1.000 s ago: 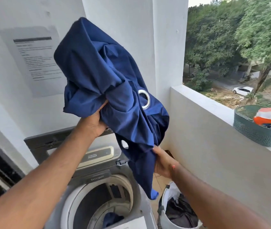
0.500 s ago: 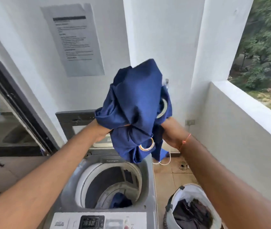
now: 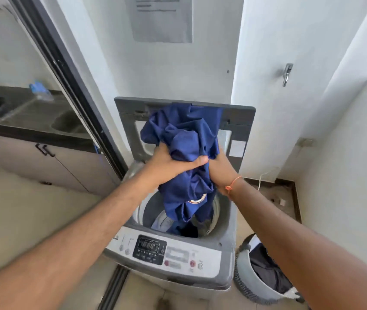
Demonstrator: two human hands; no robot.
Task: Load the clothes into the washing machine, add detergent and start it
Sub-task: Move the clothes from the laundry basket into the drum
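- The washing machine [image 3: 173,253] is found with its lid [image 3: 184,113] raised at the back, so that the drum mouth is left free for loading from above.
- A bundled blue cloth [image 3: 184,153] is held directly above the drum mouth; its lower folds, one bearing a metal ring [image 3: 197,200], hang down into the opening, and a drop would be judged to land inside.
- Darker garments [image 3: 187,230] are seen already lying in the drum.
- A laundry basket [image 3: 243,271], right of the machine on the floor, is noted to hold more dark clothing; loading is judged unfinished.
- The left hand [image 3: 173,164] is clamped on the bundle, its fingers [image 3: 197,161] wrapped across the front.
- The right hand [image 3: 221,166] is closed on the bundle's right flank, keeping it gathered.
- No detergent is identified.
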